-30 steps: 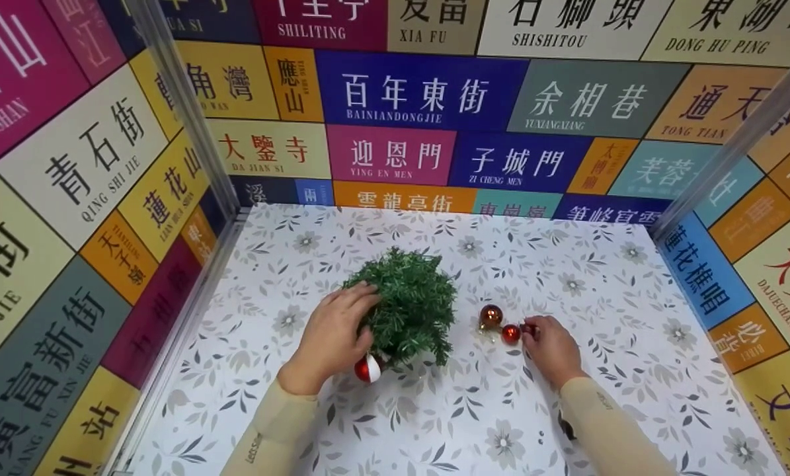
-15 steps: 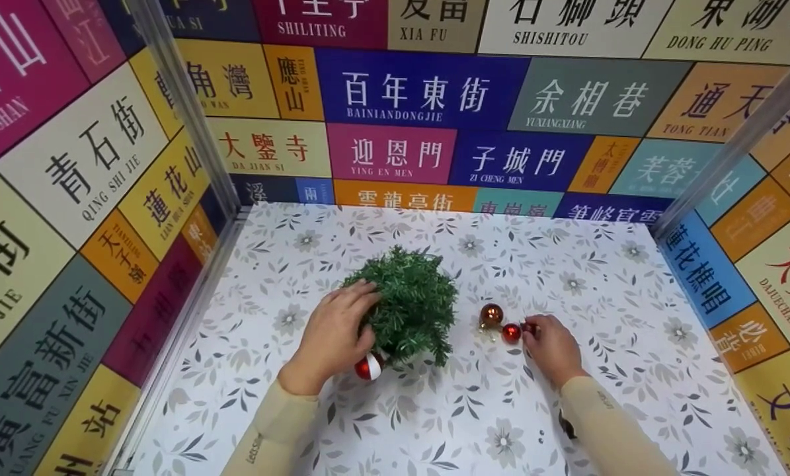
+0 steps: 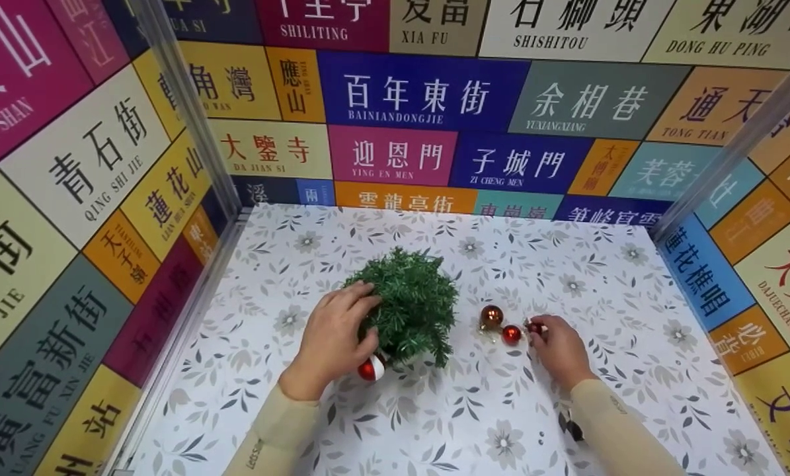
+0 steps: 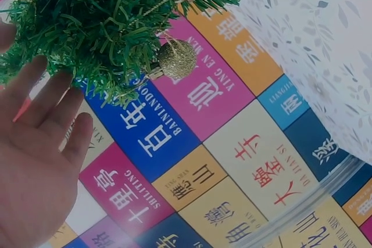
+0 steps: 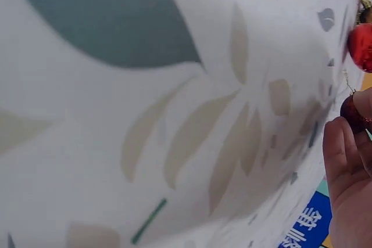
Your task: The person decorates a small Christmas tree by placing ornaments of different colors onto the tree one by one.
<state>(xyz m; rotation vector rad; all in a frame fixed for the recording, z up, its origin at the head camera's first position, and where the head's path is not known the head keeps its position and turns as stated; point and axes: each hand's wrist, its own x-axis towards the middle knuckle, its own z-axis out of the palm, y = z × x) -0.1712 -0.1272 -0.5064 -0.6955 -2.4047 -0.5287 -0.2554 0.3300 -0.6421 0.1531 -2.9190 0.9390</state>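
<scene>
Nearest me on the worktop (image 3: 434, 423), my left hand (image 3: 332, 340) rests with relaxed fingers against the small tree (image 3: 411, 307), a red-and-white bauble (image 3: 369, 369) just below it. My right hand (image 3: 560, 350) pinches a dark red bauble (image 3: 535, 327). Just beside it lie a red bauble (image 3: 511, 334) and a copper bauble (image 3: 491, 317)

Two bare hands, no gloves, no rings seen: left hand (image 3: 332, 340), right hand (image 3: 558, 350). Both forearms in snug beige sleeves ending at wrists: left sleeve (image 3: 272, 433), right sleeve (image 3: 616, 433). Small dark lettering runs lengthwise along left sleeve near lower frame edge; fainter small print on right sleeve close to cuff, too small to read. Dark strap or device under right forearm, mostly hidden
</scene>
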